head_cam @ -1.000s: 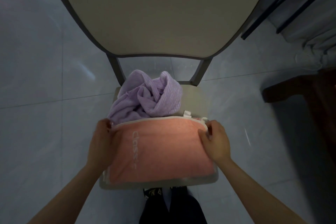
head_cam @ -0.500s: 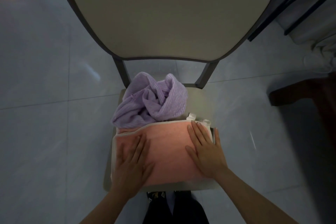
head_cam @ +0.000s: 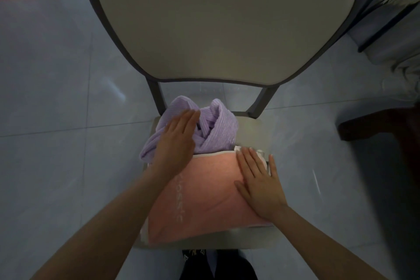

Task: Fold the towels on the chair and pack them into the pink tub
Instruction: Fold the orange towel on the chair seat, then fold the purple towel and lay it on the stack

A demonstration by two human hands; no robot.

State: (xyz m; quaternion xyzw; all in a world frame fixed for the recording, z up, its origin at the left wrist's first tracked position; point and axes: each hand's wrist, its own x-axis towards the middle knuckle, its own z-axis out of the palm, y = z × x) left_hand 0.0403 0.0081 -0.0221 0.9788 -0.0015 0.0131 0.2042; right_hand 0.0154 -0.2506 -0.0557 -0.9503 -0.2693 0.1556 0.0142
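Towels on chair [head_cam: 251,130]: two. The pink towel [head_cam: 204,202] lies folded flat across the near half of the seat. The purple towel [head_cam: 219,128] sits in a crumpled heap on the far half, touching the pink one's white-edged far border. Pink tub — not in view.

Hands: both flat, fingers straight, gripping nothing, set apart. The right hand [head_cam: 259,186] presses palm-down on the right part of the pink towel, fingertips at its far right corner. Judged purpose: to pin the fold so the layers do not slip open. The left hand [head_cam: 176,143] lies over the left side of the purple heap, with its wrist across the pink towel's far left corner. Judged purpose: to take up the next piece of work. Whether it means to gather the heap or push it aside cannot be told.

Change: one second ago each hand held a far corner of the pink towel. Half a second ago both lay flat on it. Since then the left hand has gone to the purple towel — the right remains in place. Pink towel judged folded but not yet packed; purple towel not begun.
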